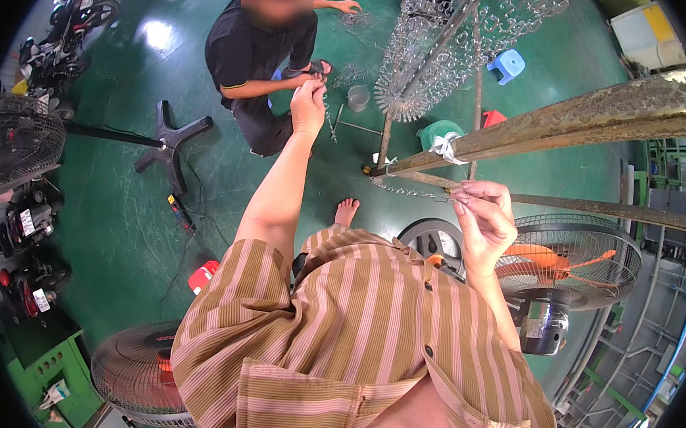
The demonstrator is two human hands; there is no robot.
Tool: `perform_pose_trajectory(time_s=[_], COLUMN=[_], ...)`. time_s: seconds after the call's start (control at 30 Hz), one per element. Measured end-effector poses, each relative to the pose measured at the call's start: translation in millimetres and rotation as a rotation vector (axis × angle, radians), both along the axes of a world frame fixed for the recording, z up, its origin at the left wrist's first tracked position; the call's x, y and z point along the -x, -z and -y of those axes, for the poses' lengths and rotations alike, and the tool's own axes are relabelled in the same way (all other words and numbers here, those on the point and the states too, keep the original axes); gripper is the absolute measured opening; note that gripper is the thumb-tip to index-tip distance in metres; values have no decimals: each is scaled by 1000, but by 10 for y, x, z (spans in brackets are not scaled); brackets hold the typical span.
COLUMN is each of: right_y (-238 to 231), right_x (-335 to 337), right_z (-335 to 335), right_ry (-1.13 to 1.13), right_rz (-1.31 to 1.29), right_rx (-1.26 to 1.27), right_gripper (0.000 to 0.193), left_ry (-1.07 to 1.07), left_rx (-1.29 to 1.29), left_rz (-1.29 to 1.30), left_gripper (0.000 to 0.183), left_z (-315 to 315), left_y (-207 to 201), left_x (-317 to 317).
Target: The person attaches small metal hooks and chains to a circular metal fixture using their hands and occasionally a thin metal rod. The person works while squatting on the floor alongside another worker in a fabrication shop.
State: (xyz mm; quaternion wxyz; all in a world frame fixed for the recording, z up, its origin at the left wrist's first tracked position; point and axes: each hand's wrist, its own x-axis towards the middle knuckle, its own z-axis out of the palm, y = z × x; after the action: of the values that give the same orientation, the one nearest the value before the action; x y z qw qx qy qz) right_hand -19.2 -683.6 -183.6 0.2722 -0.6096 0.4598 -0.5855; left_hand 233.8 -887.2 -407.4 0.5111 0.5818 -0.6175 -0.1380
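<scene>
My right hand [485, 224] is raised beside the long rusty bar, its thumb and fingers pinched on the end of a thin metal chain [408, 191]. From there the chain runs left toward the foot of the frame. My left arm is stretched far forward. The left hand [309, 108] is closed, and a short length of shiny chain [332, 126] appears to hang from its fingers. A crouching person's hand is right behind it. Many linked metal pieces hang in a bundle [426, 53] on the frame ahead.
A rusty metal bar [557, 110] crosses at the right, with white cloth tied on it. Fans stand close by, one [566, 261] near my right arm and another [141, 371] at lower left. The crouching person [250, 56] is ahead, near a clear tub [358, 97]. A blue stool [507, 65] stands farther off.
</scene>
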Motion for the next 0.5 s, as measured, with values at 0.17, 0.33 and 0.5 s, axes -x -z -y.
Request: perform_pose_trajectory(time_s=[0.17, 0.33, 0.5], right_y=[-27, -55, -117], right_x=[-15, 5, 19], right_z=[36, 71, 104], right_ry=[16, 28, 20], right_rz=[13, -36, -62], right_rx=[-1, 22, 52], right_gripper=[19, 21, 22], left_ry=[-21, -41, -22], left_rx=[-30, -7, -17], left_rz=[-2, 64, 54], left_gripper=[5, 6, 9], left_z=[58, 136, 221], left_y=[78, 201, 165], left_x=[-46, -155, -220])
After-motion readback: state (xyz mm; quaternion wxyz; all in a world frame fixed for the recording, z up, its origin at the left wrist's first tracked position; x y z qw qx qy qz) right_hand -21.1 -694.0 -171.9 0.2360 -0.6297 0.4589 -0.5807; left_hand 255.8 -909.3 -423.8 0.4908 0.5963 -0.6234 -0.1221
